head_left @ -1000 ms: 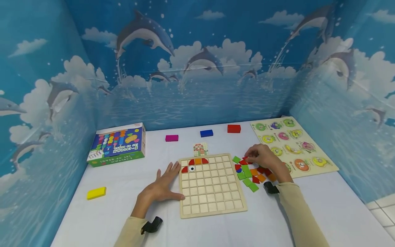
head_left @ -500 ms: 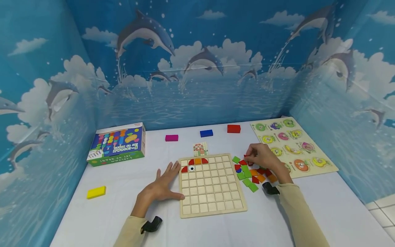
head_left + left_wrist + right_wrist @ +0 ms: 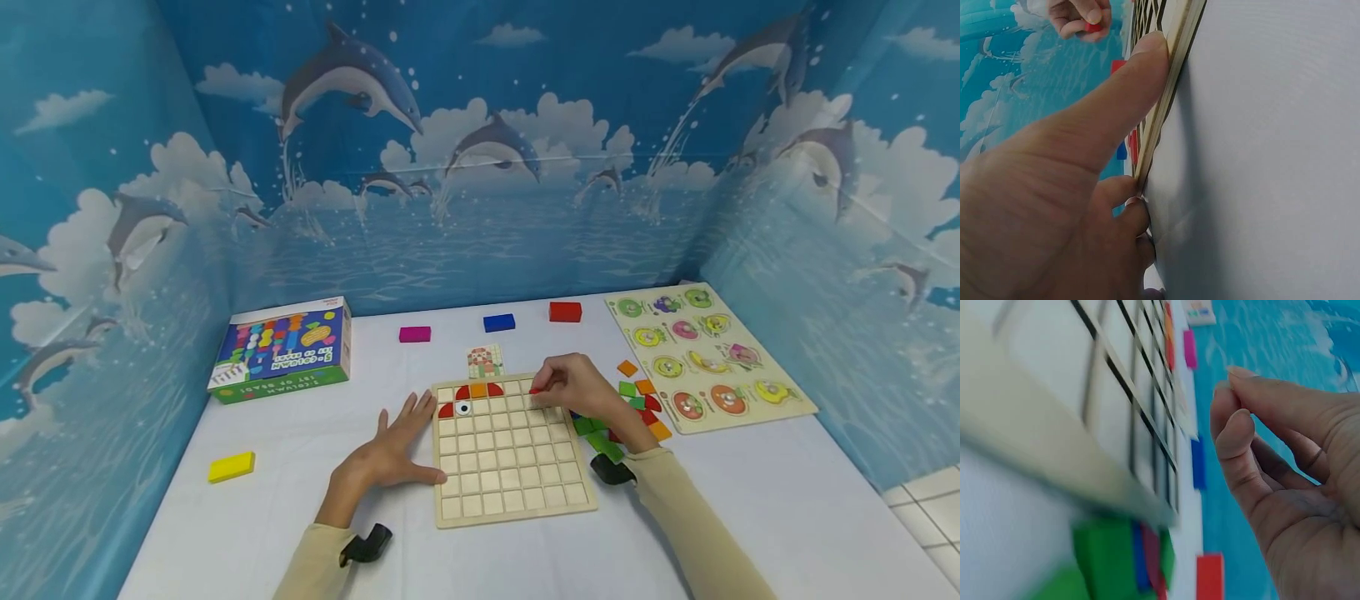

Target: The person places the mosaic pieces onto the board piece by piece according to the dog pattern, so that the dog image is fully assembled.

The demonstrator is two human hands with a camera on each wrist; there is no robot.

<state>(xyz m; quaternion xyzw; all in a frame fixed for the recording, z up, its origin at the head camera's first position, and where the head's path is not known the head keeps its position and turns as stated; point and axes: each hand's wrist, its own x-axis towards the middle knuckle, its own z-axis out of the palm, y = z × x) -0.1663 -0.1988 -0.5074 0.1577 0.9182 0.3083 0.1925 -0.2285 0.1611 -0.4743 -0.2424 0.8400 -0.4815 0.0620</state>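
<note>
A wooden grid board (image 3: 517, 475) lies on the white table, with a few red and orange pieces (image 3: 477, 390) and an eye piece (image 3: 465, 408) in its top-left cells. My left hand (image 3: 401, 450) lies flat on the table, its thumb (image 3: 1129, 81) pressed against the board's left edge (image 3: 1175, 75). My right hand (image 3: 542, 390) hovers over the board's top right cells and pinches a small red piece (image 3: 534, 390), which shows as the red piece (image 3: 1092, 27) in the left wrist view. In the right wrist view the fingertips (image 3: 1235, 419) are pressed together and hide the piece.
Loose green, red and orange pieces (image 3: 633, 400) lie right of the board. A pattern card (image 3: 485, 361) sits behind it. Further off are a game box (image 3: 281, 348), a fruit puzzle (image 3: 705, 358), and yellow (image 3: 232, 467), magenta (image 3: 415, 334), blue (image 3: 498, 322) and red (image 3: 565, 312) blocks.
My right hand has lifted a red piece from the pile and carried it left over the board's top right. The left hand has stayed put.
</note>
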